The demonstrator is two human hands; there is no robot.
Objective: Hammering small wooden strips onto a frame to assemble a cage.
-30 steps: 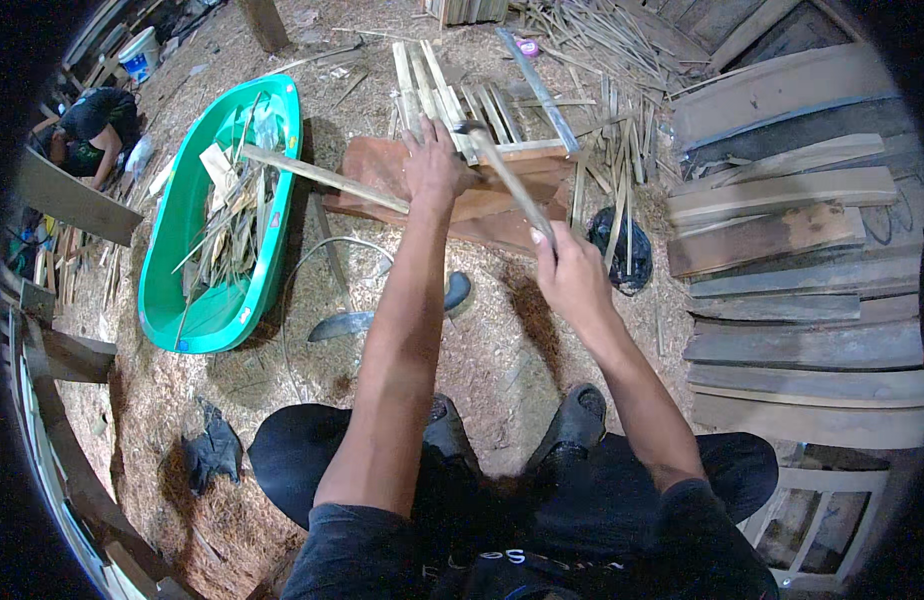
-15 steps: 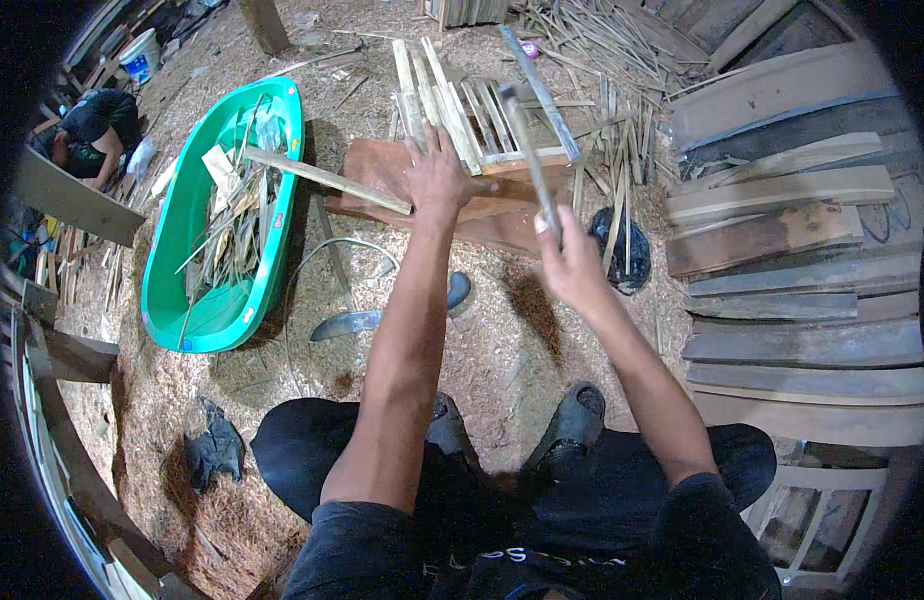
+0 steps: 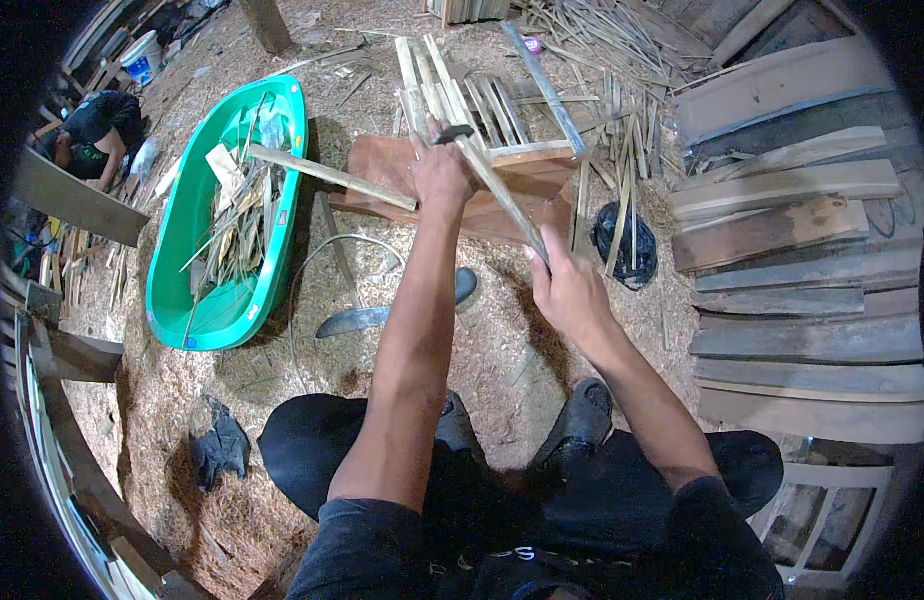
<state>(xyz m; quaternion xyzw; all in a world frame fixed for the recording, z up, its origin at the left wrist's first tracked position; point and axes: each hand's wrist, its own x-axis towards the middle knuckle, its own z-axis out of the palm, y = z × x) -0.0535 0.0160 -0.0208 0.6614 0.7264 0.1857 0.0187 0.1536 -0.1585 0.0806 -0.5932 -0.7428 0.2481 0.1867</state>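
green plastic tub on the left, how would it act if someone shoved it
The green plastic tub would probably slide rather than tip, given its long, broad shape. Its smooth, moulded-looking walls suggest fairly stiff plastic. The wooden slat lying across its rim could well shift or slip off.

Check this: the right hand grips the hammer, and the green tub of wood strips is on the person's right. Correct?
No, wrong side: the head view shows the green tub on the person's left. The right hand does grip the hammer.
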